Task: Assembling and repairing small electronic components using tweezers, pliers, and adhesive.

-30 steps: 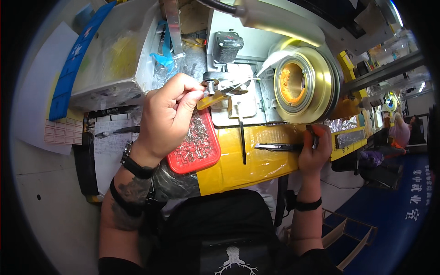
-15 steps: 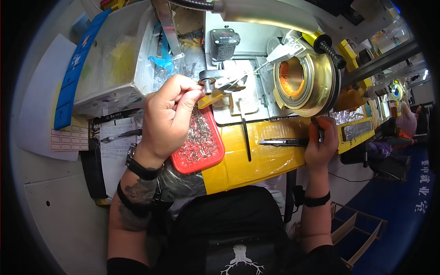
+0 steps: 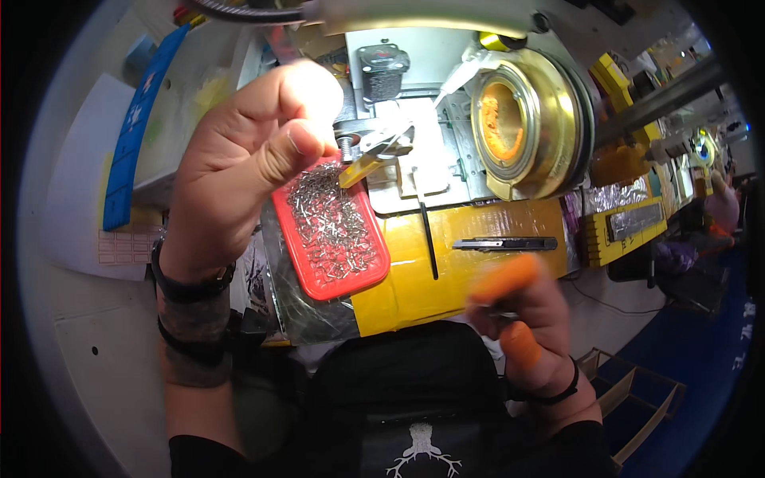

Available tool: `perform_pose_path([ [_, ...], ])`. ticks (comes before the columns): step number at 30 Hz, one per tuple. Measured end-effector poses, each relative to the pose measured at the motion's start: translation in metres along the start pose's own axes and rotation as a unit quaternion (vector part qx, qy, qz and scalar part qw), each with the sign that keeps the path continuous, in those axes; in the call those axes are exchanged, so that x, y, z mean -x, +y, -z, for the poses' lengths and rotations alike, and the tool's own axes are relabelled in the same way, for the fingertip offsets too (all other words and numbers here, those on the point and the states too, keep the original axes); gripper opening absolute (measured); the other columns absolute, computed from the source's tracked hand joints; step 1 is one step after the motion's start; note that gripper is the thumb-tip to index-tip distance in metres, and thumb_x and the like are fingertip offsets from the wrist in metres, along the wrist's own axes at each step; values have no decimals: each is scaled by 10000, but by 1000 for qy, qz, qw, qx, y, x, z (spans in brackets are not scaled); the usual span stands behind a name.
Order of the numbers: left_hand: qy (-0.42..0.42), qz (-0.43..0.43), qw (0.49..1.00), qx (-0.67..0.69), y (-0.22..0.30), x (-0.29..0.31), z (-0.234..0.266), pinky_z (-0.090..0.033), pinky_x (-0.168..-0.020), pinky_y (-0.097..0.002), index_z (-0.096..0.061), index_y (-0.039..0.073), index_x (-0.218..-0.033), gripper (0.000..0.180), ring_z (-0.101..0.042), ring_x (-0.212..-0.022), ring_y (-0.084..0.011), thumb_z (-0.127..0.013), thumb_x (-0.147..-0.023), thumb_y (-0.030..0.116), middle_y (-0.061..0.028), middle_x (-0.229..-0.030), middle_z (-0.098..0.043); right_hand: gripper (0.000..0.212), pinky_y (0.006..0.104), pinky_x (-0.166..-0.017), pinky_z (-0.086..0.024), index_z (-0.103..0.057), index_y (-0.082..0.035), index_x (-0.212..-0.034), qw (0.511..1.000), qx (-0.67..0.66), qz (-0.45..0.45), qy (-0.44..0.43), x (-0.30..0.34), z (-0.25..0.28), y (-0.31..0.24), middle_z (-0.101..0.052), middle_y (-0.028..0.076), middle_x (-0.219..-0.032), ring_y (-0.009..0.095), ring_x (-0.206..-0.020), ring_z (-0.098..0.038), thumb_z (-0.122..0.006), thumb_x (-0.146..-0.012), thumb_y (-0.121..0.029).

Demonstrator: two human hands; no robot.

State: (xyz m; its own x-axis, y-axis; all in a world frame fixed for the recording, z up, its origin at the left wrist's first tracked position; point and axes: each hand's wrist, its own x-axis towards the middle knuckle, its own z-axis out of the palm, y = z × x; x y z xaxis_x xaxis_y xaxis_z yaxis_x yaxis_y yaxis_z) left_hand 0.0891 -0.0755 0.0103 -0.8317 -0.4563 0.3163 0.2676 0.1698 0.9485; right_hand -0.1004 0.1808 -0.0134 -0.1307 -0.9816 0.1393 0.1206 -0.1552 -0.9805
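Observation:
My left hand [image 3: 239,159] is raised at the left, thumb and forefinger pinched together beside a small machine head with a screw [image 3: 346,148]. Whatever sits in that pinch is too small or hidden to make out. Below it lies a red tray [image 3: 319,287] full of small bent metal pieces [image 3: 331,223]. At the lower right, my right hand [image 3: 534,334] wears orange covers on its thumb and forefinger. It is blurred, and its fingers close around a small dark, shiny thing I cannot name. A utility knife [image 3: 504,243] lies just beyond it on a yellow taped surface [image 3: 398,295].
A large brass-coloured spool [image 3: 542,135] stands at the back right of the machine plate [image 3: 426,151]. A thin black stick [image 3: 429,239] points toward me. A lamp tube [image 3: 422,16] crosses above. A blue strip [image 3: 143,127] edges the white box at left.
My left hand has pulled back to the left and up, away from the screw. The right hand has come from below the spool toward me. The view has shifted slightly.

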Motion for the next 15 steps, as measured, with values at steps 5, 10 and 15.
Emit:
perform_pose_path([
  [5,19,-34,997,59,5,-18,-14,-413,-956,-400,-568,24,-1123,284,-498,-1056,-224,-658,-1040,280,-126,-1182,-533,569,287,-686,-391,-542,3,-1327,879,-447,-161,-42,-46,-17,28,-511,64,-869,134,-706,-481,-416,-1121,-513],
  [10,8,-37,986,165,-14,-26,-2,-472,-856,-403,-524,5,-1256,318,-525,-1040,-263,-629,-1029,202,-167,-1185,-528,526,271,-583,-376,-544,-38,-1223,829,-535,-158,-41,-78,-23,27,-496,63,-744,142,-530,-425,-364,-1130,-524],
  [15,14,-83,976,201,-17,-29,-9,-494,-814,-399,-529,55,-1090,217,-557,-965,-264,-628,-1025,237,-168,-1139,-530,451,265,-479,-333,-518,-86,-1060,830,-535,-118,-103,-96,-20,41,-417,4,-563,133,-382,-354,-343,-1134,-495],
])
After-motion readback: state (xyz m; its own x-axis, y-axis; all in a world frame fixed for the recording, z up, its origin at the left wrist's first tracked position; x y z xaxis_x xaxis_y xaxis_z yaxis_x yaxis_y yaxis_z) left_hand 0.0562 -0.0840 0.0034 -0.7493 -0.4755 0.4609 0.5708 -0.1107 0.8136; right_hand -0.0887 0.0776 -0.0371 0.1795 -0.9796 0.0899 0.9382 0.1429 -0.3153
